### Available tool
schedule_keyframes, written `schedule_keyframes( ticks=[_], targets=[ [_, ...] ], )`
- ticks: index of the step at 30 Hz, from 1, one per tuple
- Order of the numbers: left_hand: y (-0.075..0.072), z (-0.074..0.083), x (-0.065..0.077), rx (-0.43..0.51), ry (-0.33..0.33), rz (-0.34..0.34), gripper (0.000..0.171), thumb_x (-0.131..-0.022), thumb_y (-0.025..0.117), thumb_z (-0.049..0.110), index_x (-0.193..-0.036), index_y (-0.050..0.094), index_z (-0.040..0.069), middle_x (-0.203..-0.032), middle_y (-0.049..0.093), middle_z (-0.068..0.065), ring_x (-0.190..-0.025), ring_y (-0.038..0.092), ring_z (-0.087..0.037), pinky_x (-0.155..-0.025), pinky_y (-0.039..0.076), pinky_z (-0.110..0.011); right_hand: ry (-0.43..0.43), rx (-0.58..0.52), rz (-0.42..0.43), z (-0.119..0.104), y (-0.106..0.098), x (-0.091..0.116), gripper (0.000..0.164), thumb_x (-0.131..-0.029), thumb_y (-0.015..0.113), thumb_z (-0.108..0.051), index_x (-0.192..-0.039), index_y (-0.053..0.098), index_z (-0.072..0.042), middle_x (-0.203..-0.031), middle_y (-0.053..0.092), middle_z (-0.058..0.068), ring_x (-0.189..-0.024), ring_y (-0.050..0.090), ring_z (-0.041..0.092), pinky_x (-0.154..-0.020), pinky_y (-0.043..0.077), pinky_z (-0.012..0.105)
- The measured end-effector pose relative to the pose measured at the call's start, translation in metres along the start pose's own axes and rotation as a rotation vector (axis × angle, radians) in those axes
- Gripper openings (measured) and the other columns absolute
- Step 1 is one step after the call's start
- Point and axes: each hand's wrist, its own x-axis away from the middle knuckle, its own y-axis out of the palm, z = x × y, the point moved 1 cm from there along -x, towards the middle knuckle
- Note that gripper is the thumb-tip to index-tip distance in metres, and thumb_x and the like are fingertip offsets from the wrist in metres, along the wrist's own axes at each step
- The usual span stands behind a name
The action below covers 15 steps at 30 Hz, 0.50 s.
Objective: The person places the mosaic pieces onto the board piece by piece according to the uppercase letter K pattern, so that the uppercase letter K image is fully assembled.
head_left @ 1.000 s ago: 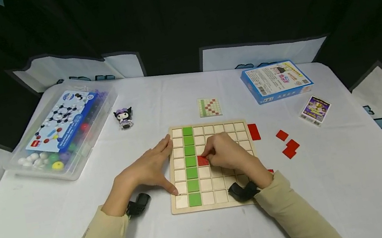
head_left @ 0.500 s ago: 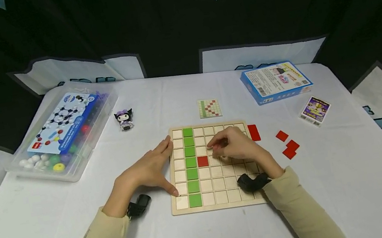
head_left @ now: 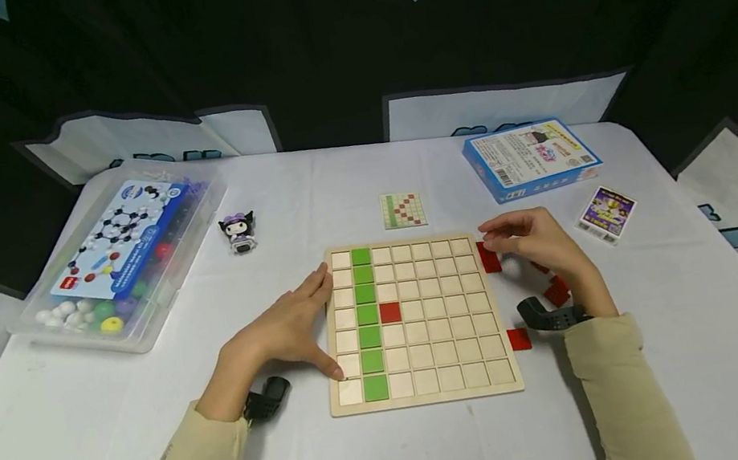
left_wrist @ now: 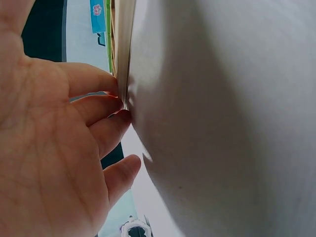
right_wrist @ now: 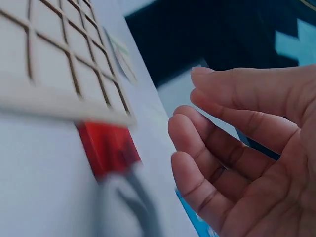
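A wooden grid board (head_left: 441, 332) lies flat on the table. A column of green tiles (head_left: 364, 294) fills its second column, and one red tile (head_left: 390, 313) sits just right of it. My left hand (head_left: 286, 327) is spread along the board's left edge; in the left wrist view its fingertips touch the side. My right hand (head_left: 538, 241) hovers past the right edge, near a red piece (head_left: 489, 259) beside the board. In the right wrist view its fingers are loosely bent with nothing between them. More red tiles (head_left: 557, 293) lie partly hidden under that hand.
Another red tile (head_left: 519, 339) touches the lower right edge. Behind the board lies a small pattern card (head_left: 402, 210). Around it are a figurine (head_left: 238, 233), a clear case (head_left: 123, 247) of coloured balls, a blue box (head_left: 536, 157) and a purple card pack (head_left: 607, 214).
My right hand has left the red tile on the board and moved right, past the board's edge to the loose red pieces. The left hand stays put.
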Motion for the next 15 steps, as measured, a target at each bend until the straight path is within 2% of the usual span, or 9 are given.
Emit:
schedule_keyframes(
  ticks=[3, 9, 11, 15],
  targets=[
    [0.000, 0.000, 0.000, 0.004, 0.000, -0.005, 0.134, -0.056, 0.091, 0.046, -0.151, 0.011, -0.006, -0.161, 0.001, -0.021, -0.149, 0.010, -0.037, -0.117, 0.020, -0.056, 0.047, -0.014, 0.022, 0.010, -0.016, 0.006, 0.038, -0.090, 0.067, -0.017, -0.120, 0.063, 0.005, -0.111, 0.069, 0.012, -0.086, 0.063, 0.002, -0.079, 0.051, 0.019],
    [0.000, 0.000, 0.000, 0.001, -0.004, -0.016, 0.134, -0.057, 0.090, 0.045, -0.151, 0.010, -0.007, -0.161, -0.001, -0.021, -0.148, 0.009, -0.037, -0.117, 0.019, -0.058, 0.143, -0.118, 0.011, 0.031, -0.042, 0.021, 0.050, -0.092, 0.065, -0.025, -0.128, 0.054, 0.008, -0.100, 0.067, -0.017, -0.090, 0.063, 0.002, -0.082, 0.051, 0.015],
    [0.000, 0.000, 0.000, 0.000, -0.003, -0.016, 0.134, -0.057, 0.090, 0.045, -0.151, 0.010, -0.007, -0.161, -0.001, -0.021, -0.148, 0.009, -0.037, -0.117, 0.019, -0.058, 0.166, -0.166, 0.003, 0.038, -0.048, 0.024, 0.052, -0.092, 0.064, -0.025, -0.129, 0.052, 0.009, -0.098, 0.068, -0.019, -0.090, 0.063, 0.002, -0.083, 0.052, 0.015],
    [0.000, -0.001, -0.001, 0.000, 0.002, -0.013, 0.134, -0.057, 0.090, 0.045, -0.151, 0.010, -0.007, -0.161, -0.001, -0.021, -0.149, 0.009, -0.037, -0.117, 0.019, -0.058, 0.218, -0.146, -0.002, 0.048, -0.058, 0.031, 0.052, -0.092, 0.064, -0.028, -0.129, 0.052, 0.008, -0.093, 0.067, -0.023, -0.090, 0.061, 0.000, -0.082, 0.050, 0.015]
  ],
)
